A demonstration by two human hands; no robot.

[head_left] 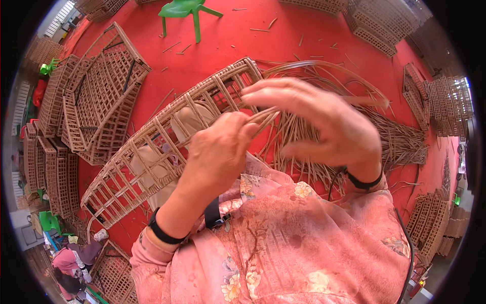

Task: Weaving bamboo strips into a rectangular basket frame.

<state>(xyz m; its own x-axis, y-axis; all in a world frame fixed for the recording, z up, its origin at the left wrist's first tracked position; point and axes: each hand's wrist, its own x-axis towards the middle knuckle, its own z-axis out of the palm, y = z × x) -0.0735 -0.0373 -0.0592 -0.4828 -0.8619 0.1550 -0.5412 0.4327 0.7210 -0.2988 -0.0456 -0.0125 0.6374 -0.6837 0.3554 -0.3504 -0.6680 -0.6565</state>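
The left hand (pixel 215 144) held thin brown strips (pixel 264 116) mid-frame; the right hand (pixel 329 119), right of centre, was wide.

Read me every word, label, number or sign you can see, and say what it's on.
No text is readable. The woven frame, loose strips and green seat show none I can make out. Any marks near the picture's rim are too small or blurred.

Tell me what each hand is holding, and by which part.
The left hand grips brown strands between thumb and forefinger; whether near an end can't be told. The right hand is open, motion-blurred, with nothing visibly gripped.
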